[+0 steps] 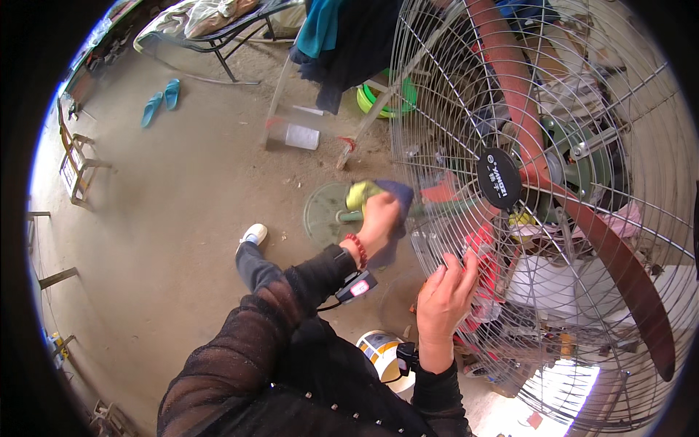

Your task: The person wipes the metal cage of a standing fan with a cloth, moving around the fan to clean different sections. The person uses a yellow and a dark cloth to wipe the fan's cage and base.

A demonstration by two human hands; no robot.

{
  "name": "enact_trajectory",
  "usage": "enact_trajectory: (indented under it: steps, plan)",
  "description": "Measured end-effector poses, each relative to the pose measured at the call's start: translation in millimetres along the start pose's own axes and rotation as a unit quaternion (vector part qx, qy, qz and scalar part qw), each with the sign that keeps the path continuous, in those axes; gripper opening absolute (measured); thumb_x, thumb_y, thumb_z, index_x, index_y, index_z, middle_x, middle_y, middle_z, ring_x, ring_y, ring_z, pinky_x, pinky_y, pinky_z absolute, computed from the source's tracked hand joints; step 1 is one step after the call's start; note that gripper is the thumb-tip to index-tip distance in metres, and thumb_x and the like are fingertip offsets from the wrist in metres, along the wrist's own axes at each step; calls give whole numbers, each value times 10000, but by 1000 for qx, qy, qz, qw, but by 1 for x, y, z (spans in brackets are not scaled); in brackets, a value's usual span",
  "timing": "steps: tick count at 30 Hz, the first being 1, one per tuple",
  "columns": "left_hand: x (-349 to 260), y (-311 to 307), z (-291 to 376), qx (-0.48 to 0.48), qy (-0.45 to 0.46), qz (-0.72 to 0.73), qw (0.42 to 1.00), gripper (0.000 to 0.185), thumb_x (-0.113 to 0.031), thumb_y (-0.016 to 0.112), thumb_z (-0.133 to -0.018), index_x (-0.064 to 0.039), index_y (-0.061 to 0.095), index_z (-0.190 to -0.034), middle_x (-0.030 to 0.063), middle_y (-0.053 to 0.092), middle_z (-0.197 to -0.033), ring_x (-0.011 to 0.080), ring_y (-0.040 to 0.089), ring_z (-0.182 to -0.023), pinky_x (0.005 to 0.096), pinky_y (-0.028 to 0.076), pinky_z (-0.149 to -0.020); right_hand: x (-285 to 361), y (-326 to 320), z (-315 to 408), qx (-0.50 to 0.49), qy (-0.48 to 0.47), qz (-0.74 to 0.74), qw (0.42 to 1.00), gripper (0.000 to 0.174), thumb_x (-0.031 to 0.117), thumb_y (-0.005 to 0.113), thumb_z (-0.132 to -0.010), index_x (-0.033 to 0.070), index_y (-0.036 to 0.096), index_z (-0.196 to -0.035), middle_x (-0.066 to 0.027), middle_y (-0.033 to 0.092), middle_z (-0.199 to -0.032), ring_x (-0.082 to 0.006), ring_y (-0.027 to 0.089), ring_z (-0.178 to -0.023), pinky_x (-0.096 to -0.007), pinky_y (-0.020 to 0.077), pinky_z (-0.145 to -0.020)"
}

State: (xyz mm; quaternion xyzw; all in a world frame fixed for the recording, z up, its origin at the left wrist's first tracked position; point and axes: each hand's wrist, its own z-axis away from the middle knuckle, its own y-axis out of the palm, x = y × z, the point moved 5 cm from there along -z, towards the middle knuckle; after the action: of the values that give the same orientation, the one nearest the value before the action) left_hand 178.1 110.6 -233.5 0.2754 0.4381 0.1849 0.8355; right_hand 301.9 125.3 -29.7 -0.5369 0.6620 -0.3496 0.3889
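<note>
A dark blue and yellow-green cloth (401,205) is bunched in my left hand (379,218), which is blurred and wears a red bead bracelet. The hand is over the green round base (322,216) and pole of a large floor fan. My right hand (448,295) rests its slightly parted fingers against the edge of the fan's wire guard (437,218); the contact of some fingertips is hard to see. Behind the wires are red fan blades (617,251), and a black badge (499,177) with writing sits at the guard's centre.
A white and yellow bucket (377,349) stands by my body. A ladder-like frame (278,104) holds dark and teal clothes (322,27). Beyond are green basins (387,101), blue slippers (161,101), a folding cot (218,35) and a wooden chair (79,164). Clutter lies behind the fan.
</note>
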Motion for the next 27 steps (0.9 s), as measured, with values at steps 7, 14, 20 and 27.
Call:
enact_trajectory:
  steps: [7,14,20,27]
  plan:
    - [-29,18,-17,-24,81,-51,995,146,-32,508,-837,37,637,-834,-8,592,-691,65,513,-574,240,395,-483,12,-4,-1,60,10,-20,998,307,26,558,-808,12,476,-1103,-301,414,-1247,-475,457,-1091,-513,401,-907]
    - [-10,36,7,35,41,-72,996,118,-35,534,-798,29,613,-738,-42,533,-620,41,440,-535,234,354,-461,4,12,-10,5,-5,-15,1000,183,45,528,-828,20,552,-1008,-298,476,-1188,-476,486,-1054,-509,417,-886]
    - [9,25,2,65,54,-155,984,140,-46,527,-787,39,620,-728,-33,530,-612,56,453,-546,253,367,-472,-3,10,-7,-11,-15,-19,1000,162,24,535,-811,26,571,-969,-275,530,-1115,-451,542,-965,-485,470,-799]
    - [-5,-22,-77,-19,0,143,990,109,-72,472,-883,-82,523,-788,-7,436,-594,201,529,-528,342,444,-468,-5,9,-5,-5,-22,6,1000,158,15,543,-805,25,573,-959,-264,537,-1106,-433,559,-950,-464,490,-770]
